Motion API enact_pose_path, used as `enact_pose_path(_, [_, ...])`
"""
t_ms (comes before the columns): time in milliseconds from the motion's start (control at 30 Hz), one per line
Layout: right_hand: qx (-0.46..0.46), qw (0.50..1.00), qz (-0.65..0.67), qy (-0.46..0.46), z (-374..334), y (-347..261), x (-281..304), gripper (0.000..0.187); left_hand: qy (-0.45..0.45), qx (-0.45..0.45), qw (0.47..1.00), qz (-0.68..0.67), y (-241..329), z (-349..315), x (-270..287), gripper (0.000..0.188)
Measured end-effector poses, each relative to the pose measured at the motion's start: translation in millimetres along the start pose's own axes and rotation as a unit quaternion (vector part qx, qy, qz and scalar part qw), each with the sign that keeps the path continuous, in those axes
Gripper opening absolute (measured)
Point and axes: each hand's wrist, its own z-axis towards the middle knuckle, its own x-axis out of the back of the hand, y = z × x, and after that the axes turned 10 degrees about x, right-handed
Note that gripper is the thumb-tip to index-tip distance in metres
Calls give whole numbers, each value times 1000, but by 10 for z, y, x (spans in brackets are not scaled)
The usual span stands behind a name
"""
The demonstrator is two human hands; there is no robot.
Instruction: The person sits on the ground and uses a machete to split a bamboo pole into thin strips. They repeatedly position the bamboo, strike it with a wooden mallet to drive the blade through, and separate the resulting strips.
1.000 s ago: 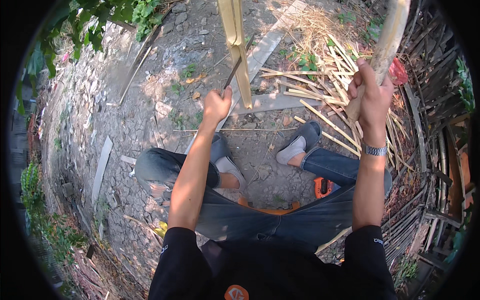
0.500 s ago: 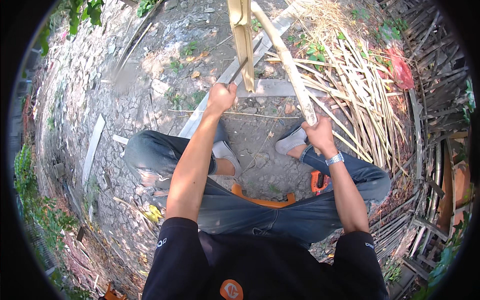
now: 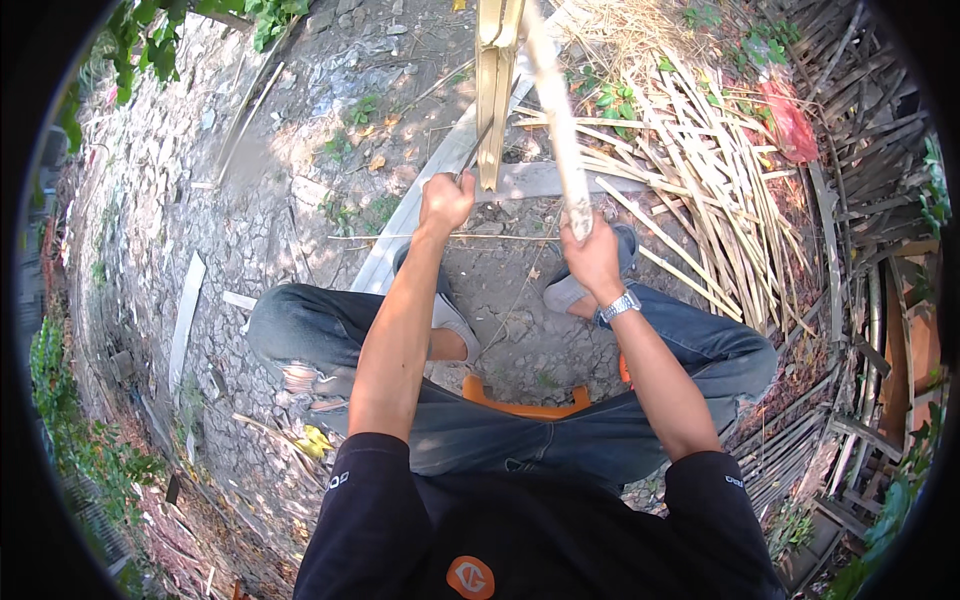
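My left hand (image 3: 446, 203) is closed around the handle of a knife, whose dark narrow blade (image 3: 478, 146) reaches up to a split bamboo piece (image 3: 492, 105). The bamboo stands out in front of me, its pale cut inner face showing and its top beyond the picture's edge. How deep the blade sits in it, I cannot tell. Gripped by its near end in my right hand (image 3: 594, 258) is a pale, thick wooden stick (image 3: 559, 125). The stick points away from me just right of the bamboo, its far part blurred.
A heap of thin bamboo strips (image 3: 715, 190) lies at right, with a red plastic bag (image 3: 790, 122) beyond. Grey planks (image 3: 405, 232) cross the cracked ground. An orange stool edge (image 3: 525, 408) shows between my legs. Stacked sticks (image 3: 860, 130) line the far right.
My right hand has moved left, and the stick has swung left, nearer the bamboo. My left hand keeps its hold on the knife at the bamboo. The view has shifted slightly.
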Motion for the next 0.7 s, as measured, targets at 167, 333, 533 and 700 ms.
enact_pose_path(167, [-402,881,214,-128,-632,341,-272,20,8,63,998,3,-886,161,-469,61])
enact_pose_path(333, [-385,861,319,97,-418,396,484,17,-23,169,978,-118,-836,167,-417,62])
enact_pose_path(533, [-383,906,-59,170,-342,999,1186,85,59,76,995,-36,-844,90,-548,58])
enact_pose_path(700, [-84,992,28,85,366,-62,1018,112,28,59,998,-25,-737,15,-628,52])
